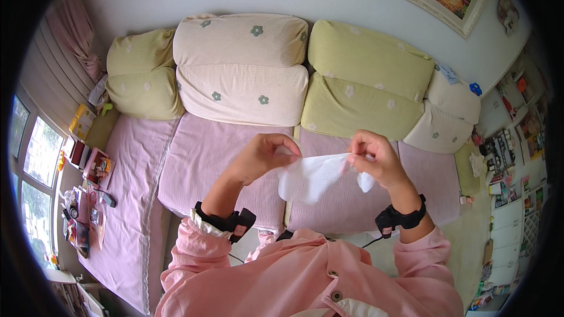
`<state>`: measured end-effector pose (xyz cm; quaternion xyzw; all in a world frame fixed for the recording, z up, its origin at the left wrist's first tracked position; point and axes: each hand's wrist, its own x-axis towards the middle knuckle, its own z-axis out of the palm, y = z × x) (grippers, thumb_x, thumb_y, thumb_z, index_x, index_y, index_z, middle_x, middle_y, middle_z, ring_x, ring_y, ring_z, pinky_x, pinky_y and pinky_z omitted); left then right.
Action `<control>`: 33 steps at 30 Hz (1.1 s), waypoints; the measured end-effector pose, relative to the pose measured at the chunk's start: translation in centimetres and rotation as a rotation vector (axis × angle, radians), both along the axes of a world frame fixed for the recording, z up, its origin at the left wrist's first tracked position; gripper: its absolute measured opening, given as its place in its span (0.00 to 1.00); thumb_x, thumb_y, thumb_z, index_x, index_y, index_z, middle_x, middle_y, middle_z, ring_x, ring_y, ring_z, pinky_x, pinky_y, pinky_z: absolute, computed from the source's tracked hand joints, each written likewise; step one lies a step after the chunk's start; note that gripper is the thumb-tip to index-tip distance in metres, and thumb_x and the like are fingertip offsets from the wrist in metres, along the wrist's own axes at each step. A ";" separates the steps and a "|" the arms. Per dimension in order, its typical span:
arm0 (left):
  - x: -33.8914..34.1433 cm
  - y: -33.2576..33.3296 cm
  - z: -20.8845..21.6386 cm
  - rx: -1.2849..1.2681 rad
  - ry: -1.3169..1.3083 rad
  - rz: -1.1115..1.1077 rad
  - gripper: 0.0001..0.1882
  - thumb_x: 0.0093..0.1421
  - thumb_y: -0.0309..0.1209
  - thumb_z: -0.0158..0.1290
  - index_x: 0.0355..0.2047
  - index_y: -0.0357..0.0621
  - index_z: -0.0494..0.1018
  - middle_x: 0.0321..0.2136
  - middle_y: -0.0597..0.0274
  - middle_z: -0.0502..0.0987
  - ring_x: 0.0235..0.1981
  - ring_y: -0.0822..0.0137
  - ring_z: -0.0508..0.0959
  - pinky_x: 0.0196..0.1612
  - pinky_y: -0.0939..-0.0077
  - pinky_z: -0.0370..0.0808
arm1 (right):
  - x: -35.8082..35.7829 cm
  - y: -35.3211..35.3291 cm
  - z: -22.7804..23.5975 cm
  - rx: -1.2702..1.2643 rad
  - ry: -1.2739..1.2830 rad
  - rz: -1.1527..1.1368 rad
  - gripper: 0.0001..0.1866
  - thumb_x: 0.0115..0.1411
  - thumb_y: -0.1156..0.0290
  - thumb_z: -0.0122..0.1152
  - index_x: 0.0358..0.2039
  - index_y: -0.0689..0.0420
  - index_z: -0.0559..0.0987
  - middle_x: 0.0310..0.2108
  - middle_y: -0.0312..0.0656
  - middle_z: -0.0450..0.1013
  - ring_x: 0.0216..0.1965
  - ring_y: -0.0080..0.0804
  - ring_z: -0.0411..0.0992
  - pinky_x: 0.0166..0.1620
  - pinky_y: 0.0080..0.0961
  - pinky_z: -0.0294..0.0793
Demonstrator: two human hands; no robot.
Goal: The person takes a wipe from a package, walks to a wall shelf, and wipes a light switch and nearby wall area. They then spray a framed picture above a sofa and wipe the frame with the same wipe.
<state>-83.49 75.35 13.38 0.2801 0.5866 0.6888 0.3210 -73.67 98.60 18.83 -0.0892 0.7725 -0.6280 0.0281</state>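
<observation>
A thin, limp white cloth (312, 177) is stretched between my two hands, in front of my chest and above the sofa. My left hand (267, 157) pinches its upper left corner between thumb and fingers. At the other end, my right hand (374, 155) grips the cloth with bent fingers, and a small white end dangles below that hand. The lower left part sags loosely and looks a little blurred. Whether it is a sock or a wipe, I cannot tell.
A pink-covered sofa (205, 158) lies below my hands, with green back cushions (370, 64) and cream flowered ones (241, 41) behind. Small items and a pink box (97, 167) crowd the window side at left. White cabinets (506, 240) and shelves stand at right.
</observation>
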 end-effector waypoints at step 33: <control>2.2 3.1 -5.2 0.132 -0.472 0.233 0.13 0.59 0.29 0.46 0.43 0.34 0.66 0.35 0.55 0.73 0.36 0.66 0.75 0.40 0.70 0.71 | -1.1 -2.0 -4.3 0.362 0.309 0.160 0.15 0.47 0.74 0.60 0.37 0.57 0.72 0.36 0.39 0.66 0.29 0.28 0.65 0.33 0.22 0.66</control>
